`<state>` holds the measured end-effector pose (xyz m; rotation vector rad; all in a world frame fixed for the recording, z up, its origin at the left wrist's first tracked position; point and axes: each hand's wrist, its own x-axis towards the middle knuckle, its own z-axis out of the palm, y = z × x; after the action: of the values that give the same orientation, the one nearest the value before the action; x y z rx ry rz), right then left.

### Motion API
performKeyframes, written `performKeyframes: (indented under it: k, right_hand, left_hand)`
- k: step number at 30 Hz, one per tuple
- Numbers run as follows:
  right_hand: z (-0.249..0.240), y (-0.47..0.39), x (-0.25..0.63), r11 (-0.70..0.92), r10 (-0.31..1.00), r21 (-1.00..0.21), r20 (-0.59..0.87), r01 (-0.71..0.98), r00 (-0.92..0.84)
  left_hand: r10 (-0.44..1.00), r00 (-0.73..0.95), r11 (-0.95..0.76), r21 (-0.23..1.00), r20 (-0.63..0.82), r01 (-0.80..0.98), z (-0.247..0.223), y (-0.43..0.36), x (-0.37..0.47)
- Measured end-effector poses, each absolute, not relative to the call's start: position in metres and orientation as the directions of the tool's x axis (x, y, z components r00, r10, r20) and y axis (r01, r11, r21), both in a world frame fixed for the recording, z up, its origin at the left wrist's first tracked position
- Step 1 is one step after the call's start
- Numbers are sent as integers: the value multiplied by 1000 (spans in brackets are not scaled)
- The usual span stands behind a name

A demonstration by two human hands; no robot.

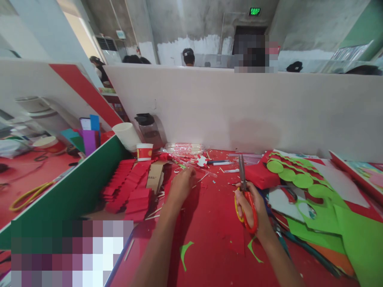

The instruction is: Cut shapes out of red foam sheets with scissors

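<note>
Scissors (243,184) in the right hand (257,204), blades towards twelve! At its ten o'clock, the left hand (183,182) curls low over the red counter (217,223), whether gripping anything I can't tell; green paper circles (301,180) at two.

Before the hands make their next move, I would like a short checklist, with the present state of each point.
1. Scissors held securely: ok, the right hand has the scissors by the handles.
2. Blades away from the left hand: ok, they are apart.
3. Left hand's grip: cannot tell, its fingertips are hidden.
4. Near surface free of offcuts: not ok, curved green scraps lie on the red table.
5. Paper cup upright: ok, it stands by the partition.
</note>
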<state>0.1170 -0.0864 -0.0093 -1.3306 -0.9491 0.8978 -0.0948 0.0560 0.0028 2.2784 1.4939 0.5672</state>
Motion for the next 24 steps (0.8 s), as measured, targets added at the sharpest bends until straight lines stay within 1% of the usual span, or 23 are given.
performKeyframes:
  k: [2, 4, 7, 9, 11, 12, 15, 17, 19, 24]
  right_hand:
    - [-8, -87, 117, 48, 931, -999, 47, 5, 363]
    - [-7, -86, 116, 52, 932, -999, 50, 5, 358]
    - [-6, -86, 116, 49, 932, -999, 47, 3, 360]
    - [-7, -87, 116, 44, 930, -999, 44, 8, 364]
    - [-7, -87, 117, 41, 931, -999, 44, 15, 364]
    - [-8, -87, 117, 41, 931, -999, 45, 19, 361]
    - [-7, -87, 118, 39, 928, -999, 49, 34, 368]
    - [-5, -87, 117, 37, 924, -998, 53, 49, 379]
    - [-2, -88, 117, 43, 921, -997, 62, 57, 385]
    - [-1, -87, 116, 34, 923, -998, 48, 43, 383]
  left_hand:
    - [953, 265, -303, 502, 149, 810, 7, 57, -99]
    - [972, 204, -237, 483, 120, 843, 12, 57, -101]
    - [984, 158, -176, 455, 78, 873, 17, 56, -103]
    - [984, 155, -177, 450, 87, 875, 17, 57, -103]
    - [970, 212, -241, 455, 116, 857, 13, 58, -102]
    - [955, 268, -297, 457, 130, 839, 10, 59, -102]
    - [834, 537, -529, 465, 130, 710, 2, 60, -101]
    - [734, 673, -628, 473, 94, 618, -1, 59, -101]
    - [680, 730, -663, 480, 66, 574, -2, 58, -102]
    - [685, 728, -648, 478, 26, 592, -1, 59, -103]
